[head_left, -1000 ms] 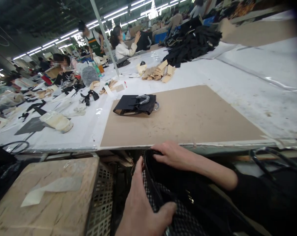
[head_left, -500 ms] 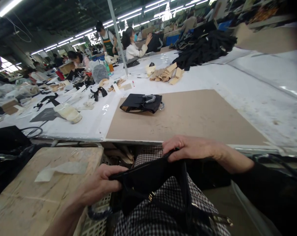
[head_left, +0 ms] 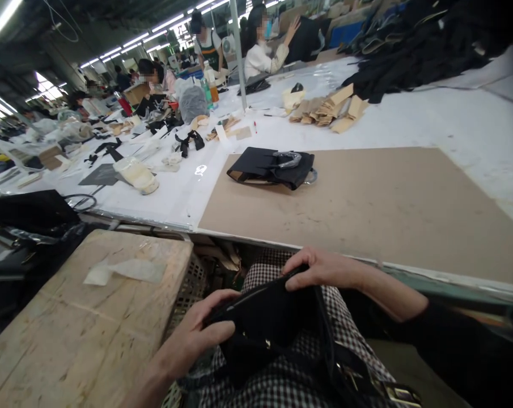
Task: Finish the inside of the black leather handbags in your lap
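Both hands, left hand (head_left: pixel 196 334) and right hand (head_left: pixel 324 271), grip closed on the black bag (head_left: pixel 268 323) edges.

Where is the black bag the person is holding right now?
The black bag sits low in the head view, over the checked lap, gripped between left hand and right hand.

Two hands (head_left: pixel 205 334) (head_left: pixel 324 271), two black handbags (head_left: pixel 268 328) (head_left: pixel 273 168), one brown cardboard sheet (head_left: pixel 388 209), one wooden board (head_left: pixel 81 328).

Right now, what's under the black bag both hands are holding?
Under the black bag lies black-and-white checked fabric on the person's lap, showing below and beside it. The left hand and right hand have a grip on its top edge. The bag's inside is hidden.
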A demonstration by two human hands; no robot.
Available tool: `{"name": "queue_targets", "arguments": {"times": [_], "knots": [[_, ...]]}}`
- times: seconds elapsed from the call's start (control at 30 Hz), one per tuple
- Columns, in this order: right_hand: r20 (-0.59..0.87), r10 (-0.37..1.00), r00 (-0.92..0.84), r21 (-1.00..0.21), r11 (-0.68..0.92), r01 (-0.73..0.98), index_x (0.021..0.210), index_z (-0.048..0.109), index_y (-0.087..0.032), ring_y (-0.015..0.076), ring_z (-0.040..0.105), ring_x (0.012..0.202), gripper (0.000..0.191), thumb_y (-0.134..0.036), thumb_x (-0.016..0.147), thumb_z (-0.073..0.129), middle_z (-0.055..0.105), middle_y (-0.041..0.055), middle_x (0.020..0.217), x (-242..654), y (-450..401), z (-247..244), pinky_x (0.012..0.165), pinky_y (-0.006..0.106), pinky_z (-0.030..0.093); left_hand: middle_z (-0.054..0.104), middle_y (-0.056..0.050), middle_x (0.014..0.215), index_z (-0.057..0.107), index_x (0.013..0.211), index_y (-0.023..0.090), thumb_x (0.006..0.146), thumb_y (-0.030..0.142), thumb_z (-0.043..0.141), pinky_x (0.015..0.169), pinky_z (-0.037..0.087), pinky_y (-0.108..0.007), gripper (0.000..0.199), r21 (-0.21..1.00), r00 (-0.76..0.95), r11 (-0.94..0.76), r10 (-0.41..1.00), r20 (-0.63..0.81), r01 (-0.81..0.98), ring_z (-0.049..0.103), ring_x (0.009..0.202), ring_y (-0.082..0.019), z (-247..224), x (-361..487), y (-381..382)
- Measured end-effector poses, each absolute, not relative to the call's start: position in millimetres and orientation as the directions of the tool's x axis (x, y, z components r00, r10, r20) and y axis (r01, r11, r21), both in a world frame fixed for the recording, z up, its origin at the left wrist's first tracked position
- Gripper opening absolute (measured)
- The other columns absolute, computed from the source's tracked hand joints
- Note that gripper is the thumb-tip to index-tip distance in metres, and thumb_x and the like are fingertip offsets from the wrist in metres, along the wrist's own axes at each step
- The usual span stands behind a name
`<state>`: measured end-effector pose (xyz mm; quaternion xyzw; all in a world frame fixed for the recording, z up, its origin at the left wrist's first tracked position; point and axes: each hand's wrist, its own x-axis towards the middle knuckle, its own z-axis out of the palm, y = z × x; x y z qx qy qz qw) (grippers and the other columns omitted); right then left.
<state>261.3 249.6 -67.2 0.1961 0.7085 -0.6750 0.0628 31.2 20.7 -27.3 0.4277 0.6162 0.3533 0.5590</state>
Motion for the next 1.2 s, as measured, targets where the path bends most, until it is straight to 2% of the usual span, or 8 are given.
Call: {"name": "queue_targets", "arguments": {"times": [0.13, 0.27, 0.5, 0.6, 0.73, 0.87, 1.03, 1.2], "knots": [[-0.318, 0.213, -0.924, -0.946, -0.004, 0.325, 0.098, 0.077, -0.017, 0.0234, 0.068, 0.09, 0.035, -0.045, 0.076, 0.074, 0.076, 0.0047, 0.095, 260, 245, -67, 0.081, 0.03, 0.053, 0.069, 0.0, 0.09, 0.069, 0.105, 0.021, 0.083, 0.039, 0.068, 0.074, 0.047, -0.024, 0.028, 0.844, -0.219, 0.474, 0.877, -0.428, 0.251, 0.061, 0.084, -0.018, -30, 45, 19], [-0.306, 0.315, -0.898, -0.95, -0.034, 0.311, 0.094, 0.077, -0.017, 0.0231, 0.067, 0.088, 0.032, -0.044, 0.077, 0.075, 0.075, 0.0045, 0.092, 266, 240, -72, 0.08, 0.03, 0.052, 0.068, 0.001, 0.087, 0.073, 0.094, 0.023, 0.087, 0.038, 0.066, 0.073, 0.046, -0.022, 0.018, 0.83, -0.257, 0.434, 0.897, -0.36, 0.35, 0.061, 0.083, -0.016, -37, 50, 20], [-0.308, 0.376, -0.874, -0.948, -0.048, 0.314, 0.085, 0.075, -0.017, 0.02, 0.063, 0.081, 0.025, -0.041, 0.08, 0.072, 0.072, 0.0028, 0.084, 270, 238, -78, 0.074, 0.027, 0.049, 0.069, 0.001, 0.096, 0.06, 0.112, 0.026, 0.089, 0.033, 0.065, 0.079, 0.05, -0.023, 0.024, 0.812, -0.315, 0.378, 0.915, -0.253, 0.444, 0.065, 0.088, -0.015, -44, 48, 21], [-0.32, 0.371, -0.872, -0.945, -0.054, 0.324, 0.083, 0.075, -0.017, 0.0194, 0.062, 0.08, 0.023, -0.04, 0.08, 0.072, 0.071, 0.0021, 0.083, 270, 239, -77, 0.073, 0.026, 0.049, 0.067, 0.0, 0.101, 0.059, 0.1, 0.024, 0.093, 0.024, 0.059, 0.085, 0.049, -0.025, 0.007, 0.773, -0.25, 0.246, 0.961, -0.117, 0.585, 0.063, 0.093, -0.015, -42, 52, 27], [-0.307, 0.382, -0.871, -0.947, -0.037, 0.318, 0.083, 0.075, -0.018, 0.02, 0.062, 0.083, 0.024, -0.041, 0.08, 0.073, 0.072, 0.0022, 0.085, 271, 240, -75, 0.076, 0.027, 0.049, 0.065, -0.004, 0.107, 0.059, 0.093, 0.022, 0.091, 0.014, 0.057, 0.088, 0.05, -0.025, 0.008, 0.718, -0.179, 0.097, 0.983, 0.039, 0.689, 0.063, 0.1, -0.016, -42, 59, 36], [-0.297, 0.398, -0.868, -0.947, -0.008, 0.32, 0.083, 0.075, -0.017, 0.0205, 0.063, 0.082, 0.024, -0.041, 0.08, 0.072, 0.072, 0.0023, 0.082, 273, 239, -75, 0.076, 0.028, 0.049, 0.067, -0.006, 0.106, 0.059, 0.089, 0.02, 0.091, 0.012, 0.056, 0.083, 0.053, -0.025, 0.009, 0.671, -0.15, 0.054, 0.985, 0.086, 0.74, 0.066, 0.097, -0.017, -46, 66, 39], [-0.292, 0.38, -0.877, -0.949, -0.005, 0.314, 0.087, 0.077, -0.017, 0.0229, 0.065, 0.086, 0.026, -0.042, 0.081, 0.071, 0.073, 0.0033, 0.086, 276, 240, -77, 0.079, 0.029, 0.05, 0.065, -0.008, 0.119, 0.065, 0.099, 0.02, 0.09, 0.01, 0.057, 0.089, 0.055, -0.028, 0.016, 0.614, -0.06, -0.078, 0.978, 0.202, 0.786, 0.065, 0.104, -0.018, -51, 72, 38], [-0.302, 0.403, -0.864, -0.947, -0.025, 0.319, 0.087, 0.077, -0.017, 0.0228, 0.065, 0.086, 0.024, -0.04, 0.081, 0.071, 0.073, 0.0032, 0.085, 276, 239, -77, 0.079, 0.029, 0.05, 0.061, -0.01, 0.123, 0.065, 0.089, 0.018, 0.088, 0.007, 0.058, 0.089, 0.056, -0.029, 0.014, 0.611, -0.063, -0.107, 0.966, 0.25, 0.784, 0.064, 0.106, -0.019, -53, 74, 36]]}}
